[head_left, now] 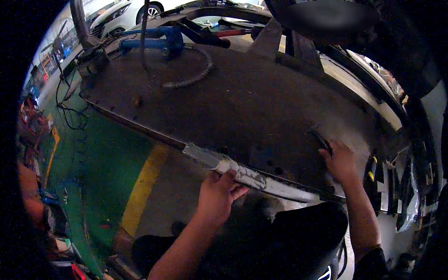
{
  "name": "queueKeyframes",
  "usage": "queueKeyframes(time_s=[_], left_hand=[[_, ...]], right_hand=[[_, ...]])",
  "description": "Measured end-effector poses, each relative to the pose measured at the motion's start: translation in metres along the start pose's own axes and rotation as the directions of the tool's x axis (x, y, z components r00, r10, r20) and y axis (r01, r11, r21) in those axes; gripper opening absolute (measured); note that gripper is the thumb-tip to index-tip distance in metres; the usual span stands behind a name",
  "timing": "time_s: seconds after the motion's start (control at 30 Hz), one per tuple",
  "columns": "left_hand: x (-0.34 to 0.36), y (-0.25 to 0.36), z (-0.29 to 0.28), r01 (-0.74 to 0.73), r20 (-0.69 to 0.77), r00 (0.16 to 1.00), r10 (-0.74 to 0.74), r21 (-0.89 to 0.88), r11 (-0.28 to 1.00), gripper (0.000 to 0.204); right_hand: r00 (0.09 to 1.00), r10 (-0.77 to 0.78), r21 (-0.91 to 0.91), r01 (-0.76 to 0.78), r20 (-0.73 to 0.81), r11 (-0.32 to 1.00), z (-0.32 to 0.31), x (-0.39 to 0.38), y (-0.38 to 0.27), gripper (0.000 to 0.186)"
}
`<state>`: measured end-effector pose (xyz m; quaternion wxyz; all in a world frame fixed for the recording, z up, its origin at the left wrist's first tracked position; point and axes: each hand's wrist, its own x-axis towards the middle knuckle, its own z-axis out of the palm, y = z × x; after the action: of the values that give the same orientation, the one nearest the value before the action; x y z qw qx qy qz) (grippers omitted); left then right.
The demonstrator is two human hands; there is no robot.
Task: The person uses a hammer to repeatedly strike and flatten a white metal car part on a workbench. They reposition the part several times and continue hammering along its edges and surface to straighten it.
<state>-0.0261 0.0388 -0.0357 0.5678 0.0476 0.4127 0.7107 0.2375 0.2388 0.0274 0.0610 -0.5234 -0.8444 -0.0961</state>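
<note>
A long pale strip-shaped part (pixel 252 178), scuffed and silvery at its left end, lies along the near edge of a dark metal bench (pixel 233 102). My left hand (pixel 219 191) grips this part from below near its middle, with fingers curled at its underside. Toward the right of the bench top, my right hand (pixel 339 161) is closed on a slim dark tool (pixel 318 136), whose far end rests at or just over the surface; its exact kind is unclear.
Blue hydraulic-looking equipment (pixel 151 42) with a curved hose (pixel 205 65) sits at the back of the bench. Black cables (pixel 70 109) hang at the left above a green floor with yellow markings (pixel 140 200). A white car (pixel 116 16) stands behind. Assorted parts (pixel 392 182) crowd the right.
</note>
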Motion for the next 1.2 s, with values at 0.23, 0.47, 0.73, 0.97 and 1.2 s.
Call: queueKeyframes(time_s=[0.23, 0.47, 0.73, 0.97, 1.2], left_hand=[[-0.062, 0.034, -0.015, 0.087, -0.161, 0.987, 0.003, 0.551, 0.830, 0.036], [-0.080, 0.042, -0.029, -0.262, 0.174, 0.964, 0.199, 0.529, 0.807, 0.045], [-0.065, 0.016, -0.003, -0.072, 0.344, 0.933, 0.106, -0.109, 0.991, 0.054], [-0.030, -0.034, -0.017, 0.200, 0.515, 0.857, 0.021, -0.370, 0.907, 0.042], [-0.005, -0.050, 0.006, 0.179, 0.261, 0.958, -0.121, -0.210, 0.961, 0.030]], right_hand=[[0.993, -0.114, 0.285, 0.100, 0.032, 0.953, -0.019, -0.020, -0.022, 0.042], [0.630, -0.674, 0.866, 0.004, 0.386, 0.500, -0.062, -0.076, -0.106, 0.033], [0.583, -0.573, 0.636, 0.119, 0.577, 0.762, -0.079, -0.093, -0.090, 0.033], [0.850, -0.448, 0.260, 0.383, 0.276, 0.886, -0.095, -0.081, -0.073, 0.040], [0.854, -0.473, 0.127, 0.455, 0.219, 0.881, -0.085, -0.055, -0.070, 0.047]])
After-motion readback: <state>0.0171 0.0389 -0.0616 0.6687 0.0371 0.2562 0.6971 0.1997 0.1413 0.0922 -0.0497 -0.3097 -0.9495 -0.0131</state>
